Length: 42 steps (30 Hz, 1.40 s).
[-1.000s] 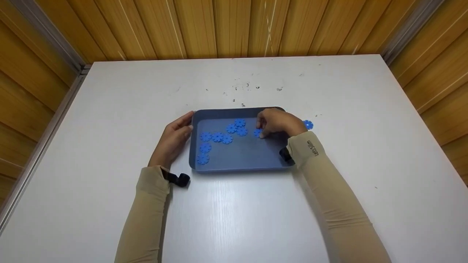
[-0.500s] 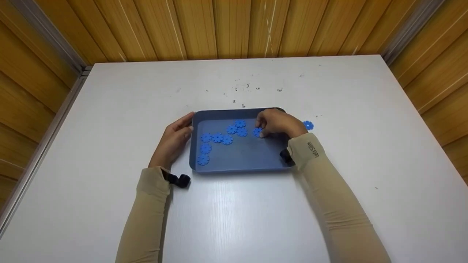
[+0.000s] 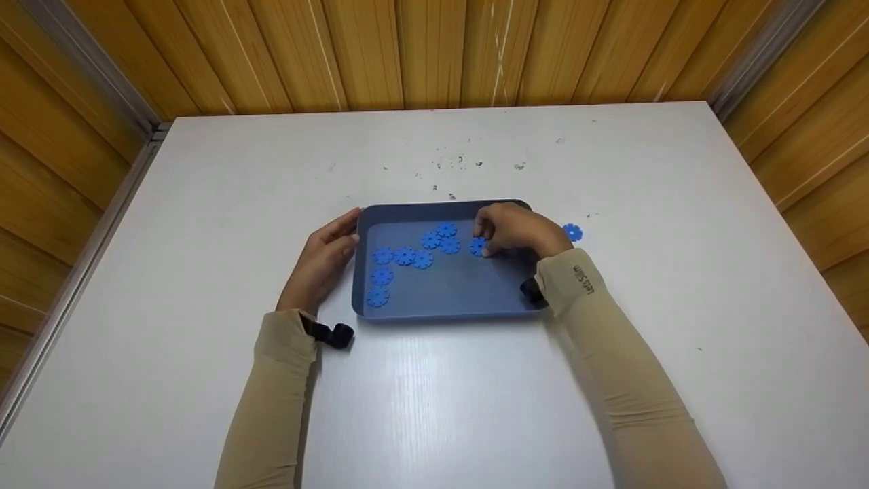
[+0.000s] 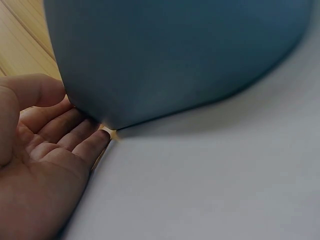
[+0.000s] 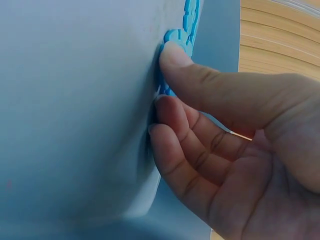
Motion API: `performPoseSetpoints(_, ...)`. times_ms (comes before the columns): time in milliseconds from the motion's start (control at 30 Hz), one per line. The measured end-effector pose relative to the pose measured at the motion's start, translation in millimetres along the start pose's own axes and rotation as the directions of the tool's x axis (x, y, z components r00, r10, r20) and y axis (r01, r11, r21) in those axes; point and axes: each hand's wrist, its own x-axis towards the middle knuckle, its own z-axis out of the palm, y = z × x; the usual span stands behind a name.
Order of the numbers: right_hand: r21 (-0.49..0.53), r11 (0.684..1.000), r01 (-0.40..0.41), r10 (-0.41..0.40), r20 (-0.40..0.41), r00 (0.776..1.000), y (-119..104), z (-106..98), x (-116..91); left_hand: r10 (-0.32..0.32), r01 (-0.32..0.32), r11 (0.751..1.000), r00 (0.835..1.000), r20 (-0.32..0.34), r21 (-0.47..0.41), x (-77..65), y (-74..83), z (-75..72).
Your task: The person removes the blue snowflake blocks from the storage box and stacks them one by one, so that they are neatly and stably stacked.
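A blue-grey tray (image 3: 461, 295) lies on the white table, with several blue flower-shaped notched discs (image 3: 404, 256) on its left and middle floor. My left hand (image 3: 322, 255) rests against the outside of its left wall; in the left wrist view, the thumb and fingertips touch the tray's outer side (image 4: 175, 65). Inside the tray, toward the right, my right hand (image 3: 516, 227) pinches a blue flower-shaped disc (image 3: 476, 246). The right wrist view shows the thumb on this disc (image 5: 177, 37) and fingertips against the tray floor. The hand covers part of the tray's right side.
Another blue flower-shaped disc (image 3: 572, 232) lies on the table (image 3: 679, 285) just right of the tray, beside my right wrist. Wood-patterned walls (image 3: 434, 54) stand behind and at both sides of the table.
Over the last second, the right hand's disc has shifted very slightly to the left. Both hands and the tray otherwise keep their places.
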Motion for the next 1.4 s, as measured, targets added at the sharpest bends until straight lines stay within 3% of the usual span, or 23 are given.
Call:
performPoseSetpoints(567,0.08,0.992,0.102,-0.097,-0.053,0.994,3.4,-0.9,-4.8,0.018,-0.018,1.0,1.0,0.02,-0.026,1.3,-1.0,-0.4)
performPoseSetpoints(933,0.053,0.983,0.178,-0.173,-0.093,0.981,-2.3,-12.7,-15.0,0.02,-0.019,1.0,1.0,0.006,-0.016,1.0,0.4,0.1)
performPoseSetpoints(1400,0.09,0.989,0.118,-0.104,-0.146,0.984,0.6,-28.2,-30.7,0.002,-0.002,1.0,1.0,0.004,0.021,0.3,-0.8,-0.6)
